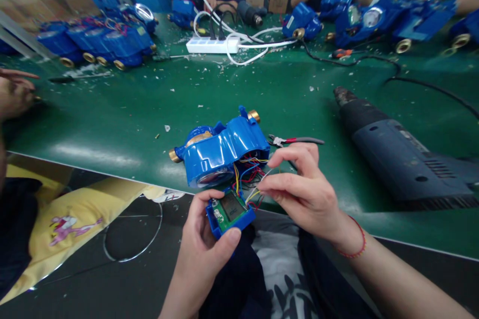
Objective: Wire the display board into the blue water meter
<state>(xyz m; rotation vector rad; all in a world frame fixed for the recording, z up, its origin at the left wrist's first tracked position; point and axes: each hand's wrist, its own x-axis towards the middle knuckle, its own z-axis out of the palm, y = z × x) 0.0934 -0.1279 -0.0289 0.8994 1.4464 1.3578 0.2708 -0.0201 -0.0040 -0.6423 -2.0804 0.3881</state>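
Observation:
A small blue case with a green circuit board and grey display [231,208] rests in my left hand [207,244], its thumb and fingers round the sides. Thin yellow, blue, red and black wires [242,179] run from the board into the open end of a blue meter body [224,149] with brass ends, lying at the table's near edge. My right hand [303,187] is beside the wires, thumb and forefinger pinching a thin pale wire. Just behind that hand, cutters with red and black handles [299,140] lie on the table.
A large heat gun [400,149] lies on the green table [130,104] at the right. Farther back are a white power strip [213,45], cables and several blue meters [112,42]. People sit opposite; another person's hand [17,92] is at the left edge.

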